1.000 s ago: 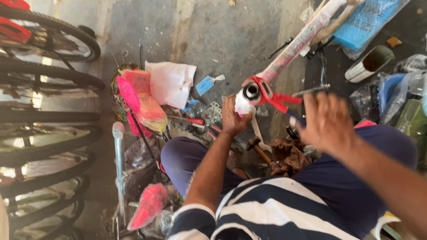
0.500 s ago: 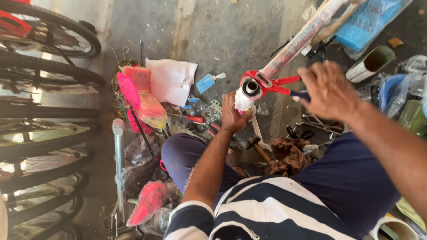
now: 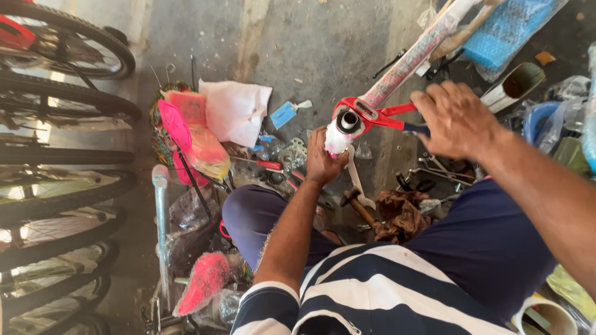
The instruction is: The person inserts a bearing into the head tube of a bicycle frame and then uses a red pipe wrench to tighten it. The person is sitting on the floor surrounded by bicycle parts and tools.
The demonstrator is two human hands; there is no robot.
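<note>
My left hand (image 3: 323, 160) grips the white-wrapped head tube (image 3: 340, 133) of a bicycle frame (image 3: 417, 53) that slants up to the right. Red pliers (image 3: 372, 115) clamp around the top of that tube. My right hand (image 3: 456, 118) is closed on the pliers' handles to the right of the tube. Both forearms reach forward over my knees in dark blue trousers.
Bicycle wheels (image 3: 59, 93) line the left side. A pink basket (image 3: 192, 133), a white cloth (image 3: 234, 111), a hammer (image 3: 357, 205), a brown rag (image 3: 400, 214) and wrenches (image 3: 434, 170) lie on the concrete floor. A metal pipe (image 3: 161, 229) stands at lower left. Blue foam (image 3: 506, 28) lies upper right.
My right hand moved from open in the air down onto the red pliers' handles and closed on them. The left hand stayed on the tube.
</note>
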